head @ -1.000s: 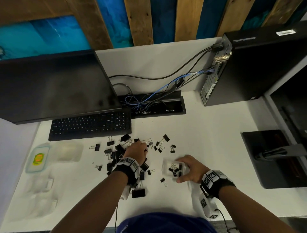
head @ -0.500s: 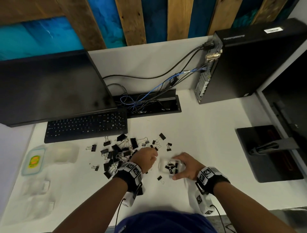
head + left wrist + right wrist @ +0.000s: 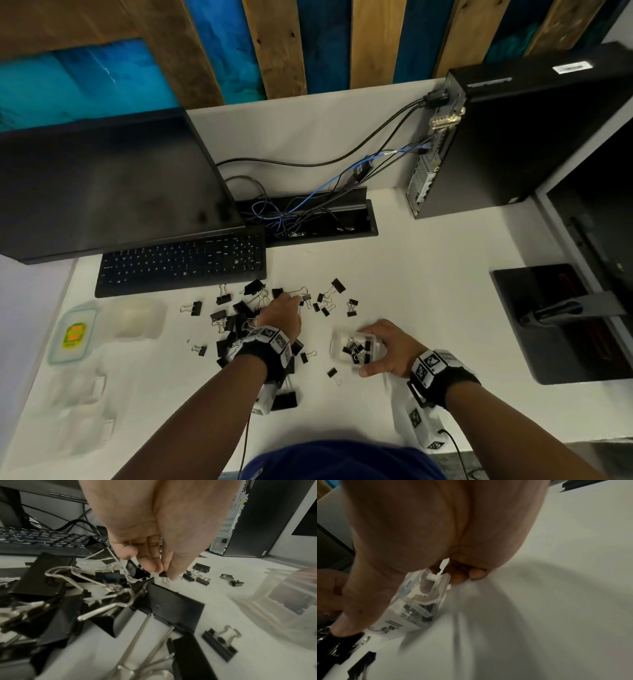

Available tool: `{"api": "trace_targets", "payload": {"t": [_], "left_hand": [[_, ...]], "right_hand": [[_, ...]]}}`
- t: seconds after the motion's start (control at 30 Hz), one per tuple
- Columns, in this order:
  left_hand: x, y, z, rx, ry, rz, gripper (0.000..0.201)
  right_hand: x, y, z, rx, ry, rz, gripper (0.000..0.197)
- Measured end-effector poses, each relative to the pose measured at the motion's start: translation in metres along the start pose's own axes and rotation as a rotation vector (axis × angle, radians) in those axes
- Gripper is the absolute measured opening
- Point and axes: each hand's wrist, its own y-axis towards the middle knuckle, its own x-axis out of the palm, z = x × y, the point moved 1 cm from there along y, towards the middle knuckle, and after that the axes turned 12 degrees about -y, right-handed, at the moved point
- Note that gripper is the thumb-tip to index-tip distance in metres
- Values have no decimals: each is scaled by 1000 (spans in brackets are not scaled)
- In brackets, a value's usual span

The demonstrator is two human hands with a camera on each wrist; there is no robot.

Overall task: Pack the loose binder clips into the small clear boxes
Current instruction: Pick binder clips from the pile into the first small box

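Observation:
Loose black binder clips (image 3: 236, 322) lie heaped on the white desk (image 3: 428, 291), and smaller ones (image 3: 325, 305) are scattered just beyond. My left hand (image 3: 284, 308) reaches over the heap. In the left wrist view its fingertips (image 3: 171, 577) pinch a small binder clip (image 3: 163, 574) that rests on the desk. To the right, my right hand (image 3: 383, 346) grips a small clear box (image 3: 356, 349) holding several small clips. That box (image 3: 412, 609) carries a label reading "Small" and stands on the desk.
A keyboard (image 3: 181, 263) and monitor (image 3: 102, 185) stand behind the clips, next to a cable tray (image 3: 308, 219). A computer tower (image 3: 531, 137) is at the back right, a monitor base (image 3: 555, 322) at the right. Lidded tubs (image 3: 72, 335) and clear boxes (image 3: 78, 404) sit at the left.
My left hand has gone from beside the box back out to the far clips and now pinches a small one. The right hand still grips the box.

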Motion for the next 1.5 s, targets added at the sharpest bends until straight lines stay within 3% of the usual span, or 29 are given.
{"api": "trace_targets", "payload": {"t": [0.4, 0.5, 0.63, 1.0, 1.13, 1.27, 1.37, 1.5], "left_hand": [[1, -7, -3, 48, 102, 6, 13], [0, -10, -3, 69, 40, 15, 15], [1, -10, -5, 132, 38, -40, 43], [2, -14, -5, 163, 242, -56, 19], [1, -19, -3, 193, 102, -54, 9], [-2, -24, 11, 199, -289, 10, 8], [-3, -32, 30, 258, -454, -70, 10], [7, -37, 46, 288, -476, -157, 12]], "right_hand": [[-1, 0, -1, -2, 8, -3, 86], [-1, 0, -1, -5, 6, 0, 86], [0, 0, -1, 0, 14, 5, 86], [0, 0, 0, -4, 17, 5, 82], [-1, 0, -1, 2, 5, 3, 82], [-1, -1, -3, 18, 10, 4, 83], [-1, 0, -3, 16, 9, 8, 82], [-1, -1, -4, 12, -15, -3, 84]]}}
